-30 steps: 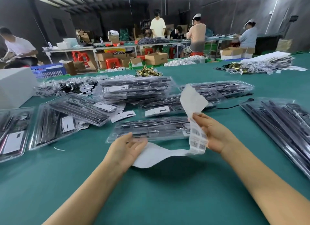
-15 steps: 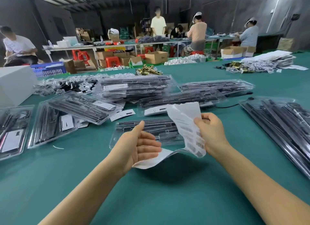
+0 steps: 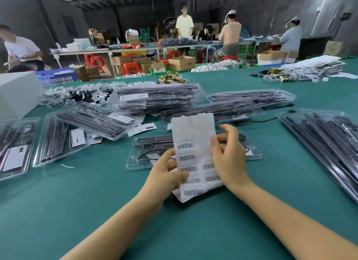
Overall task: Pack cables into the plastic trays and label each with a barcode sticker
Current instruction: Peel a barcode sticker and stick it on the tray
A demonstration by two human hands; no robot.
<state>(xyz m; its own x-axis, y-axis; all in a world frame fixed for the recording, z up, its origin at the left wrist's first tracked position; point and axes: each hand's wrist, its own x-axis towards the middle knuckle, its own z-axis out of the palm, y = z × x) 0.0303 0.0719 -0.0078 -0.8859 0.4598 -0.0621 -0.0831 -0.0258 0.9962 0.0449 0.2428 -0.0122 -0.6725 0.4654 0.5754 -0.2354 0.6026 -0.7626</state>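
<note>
1. The sticker sheet (image 3: 193, 153) has swung up since a moment ago: it hung curled between the hands, and now it stands flat, barcodes facing the camera.
2. Far left, filled trays (image 3: 64, 139) lie on the green tabletop (image 3: 96, 201), several already carrying white labels.
3. Left hand (image 3: 166, 174): its grip holds the sheet's lower left edge, thumb on the front, other fingers behind.
4. Right hand (image 3: 228, 157): fingers curled at the sheet's right edge, pinching near the top of the right column, apparently to peel a sticker; whether a corner has lifted, I cannot tell.
5. To do it well, I'd say: keep the left hand firm so the backing stays taut, and peel slowly from a corner so the sticker doesn't tear or curl.
6. The tray waiting for its label (image 3: 193, 153) lies just behind the sheet, cables inside, partly hidden by both hands.
7. Far right, another tray pile (image 3: 325, 143) lies well apart.
</note>
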